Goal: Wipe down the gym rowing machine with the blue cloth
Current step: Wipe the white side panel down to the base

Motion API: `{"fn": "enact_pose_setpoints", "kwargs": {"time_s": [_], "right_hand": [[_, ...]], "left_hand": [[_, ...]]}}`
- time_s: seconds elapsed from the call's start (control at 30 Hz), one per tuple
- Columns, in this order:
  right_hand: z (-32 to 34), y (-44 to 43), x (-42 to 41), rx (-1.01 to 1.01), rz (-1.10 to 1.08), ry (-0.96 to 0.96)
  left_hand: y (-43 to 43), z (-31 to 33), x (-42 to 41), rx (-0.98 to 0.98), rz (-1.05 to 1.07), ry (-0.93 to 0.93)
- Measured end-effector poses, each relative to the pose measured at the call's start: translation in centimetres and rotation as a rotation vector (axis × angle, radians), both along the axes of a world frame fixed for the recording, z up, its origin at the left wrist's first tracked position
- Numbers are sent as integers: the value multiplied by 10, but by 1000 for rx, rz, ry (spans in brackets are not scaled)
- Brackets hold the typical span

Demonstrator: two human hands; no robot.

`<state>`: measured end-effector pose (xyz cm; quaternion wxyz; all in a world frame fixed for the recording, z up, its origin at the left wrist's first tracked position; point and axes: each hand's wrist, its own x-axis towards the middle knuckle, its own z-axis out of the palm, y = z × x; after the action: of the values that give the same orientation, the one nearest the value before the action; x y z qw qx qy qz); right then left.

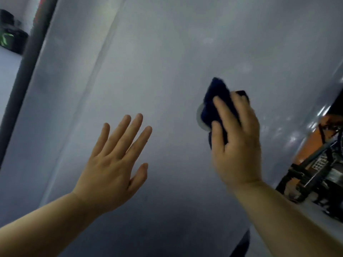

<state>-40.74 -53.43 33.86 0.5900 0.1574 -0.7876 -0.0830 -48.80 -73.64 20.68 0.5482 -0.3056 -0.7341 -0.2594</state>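
Observation:
A large smooth grey panel (167,52) of the rowing machine fills most of the view. My right hand (237,141) grips the crumpled dark blue cloth (217,101) and holds it against the panel, partly over a small pale round disc (200,119). My left hand (115,164) is held up to the left with its fingers spread and straight; whether it touches the panel cannot be told. The cloth's lower part is hidden under my fingers.
A dark grey post (24,71) runs up the left edge of the panel. Dark objects (11,34) sit at the far left. At the lower right stands black metal gym equipment (319,171) in front of an orange surface.

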Motion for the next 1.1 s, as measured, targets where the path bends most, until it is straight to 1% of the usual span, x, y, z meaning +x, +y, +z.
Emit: {"fn": "enact_pose_setpoints", "kwargs": {"time_s": [0.07,0.1,0.13,0.17,0.2,0.27,0.3,0.33,0.37,0.43,0.47,0.5,0.53,0.57,0.63,0.67,0.7,0.73,0.77,0.83,0.87,0.9,0.93,0.97,1.03,1.07,1.1], "right_hand": [[-29,4,2,361,18,-185],[-30,10,5,495,9,-245],[-23,18,7,540,-2,-240],[-14,28,8,465,-13,-180],[-4,36,8,266,-21,-87],[11,41,10,-295,22,141],[6,34,8,-487,36,192],[-7,25,6,-528,38,191],[-26,20,4,-417,30,135],[-62,14,3,-4,44,-52],[-70,19,6,137,30,-115],[-68,29,10,169,9,-123],[-63,41,12,93,-1,-64],[-55,52,12,-103,9,24],[-35,73,16,-639,90,229],[-30,77,16,-850,127,291],[-29,75,16,-959,141,296],[-35,71,15,-933,132,283],[-44,66,15,-810,121,248],[-65,58,14,-454,102,143],[-70,62,15,-317,88,91],[-69,71,17,-263,62,90],[-67,83,17,-335,56,136],[-63,95,17,-539,85,209],[-60,108,14,-1075,210,351],[-61,102,14,-1216,216,357],[-67,93,14,-1166,168,348]], "left_hand": [[-6,9,-3,-44,19,30],[-9,16,-4,-63,30,47],[-12,23,-5,-84,41,63],[-13,31,-5,-106,49,81],[-14,39,-5,-126,54,100],[-11,54,-5,-170,63,137],[-9,61,-4,-195,71,154],[-7,67,-4,-219,77,171],[-5,74,-4,-242,76,188],[0,86,-1,-292,73,230],[3,92,1,-322,74,255],[6,98,2,-353,77,280],[9,103,4,-383,82,302],[12,108,4,-410,89,318],[20,119,6,-454,107,339],[24,124,6,-474,113,346],[29,129,8,-493,114,352],[34,135,9,-508,108,361],[40,142,10,-517,97,376],[50,155,11,-523,86,425],[55,160,11,-530,89,448],[59,164,11,-539,93,462],[62,167,11,-550,94,467],[64,171,12,-565,97,469],[66,175,13,-588,106,472],[67,179,14,-602,105,480],[68,182,15,-620,99,492]]}}
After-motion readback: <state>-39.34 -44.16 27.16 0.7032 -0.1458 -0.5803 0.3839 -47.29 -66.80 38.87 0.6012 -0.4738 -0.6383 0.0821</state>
